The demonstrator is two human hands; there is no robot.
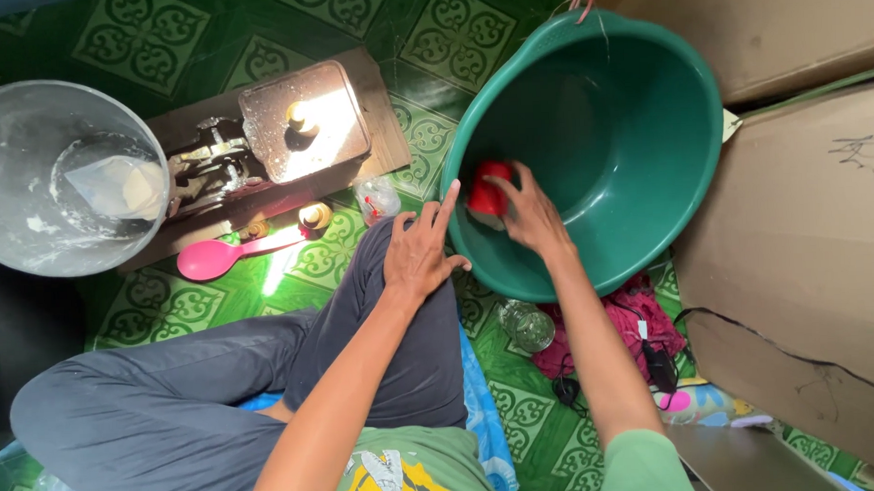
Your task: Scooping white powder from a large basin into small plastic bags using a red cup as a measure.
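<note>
I had the right hand (528,213) inside the green basin (686,169), fingers closed around a red cup (488,188) at its near-left wall. The left hand (418,251) lay loose on my knee, fingertips touching the basin rim, holding nothing. Risk, as I judged it: the basin stood tilted; leaning on the rim could tip it onto the glass (527,325) below.

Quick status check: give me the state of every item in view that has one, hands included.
Green basin: tilted towards the person, no water visible inside.
Red object: inside the basin, gripped.
Right hand: closed around the red object.
Left hand: open, resting on the knee, fingertips at the basin rim.
Clear bowl: upright, holds a plastic bag.
Pink spoon: lying on the floor.
Cardboard box: closed.
</note>
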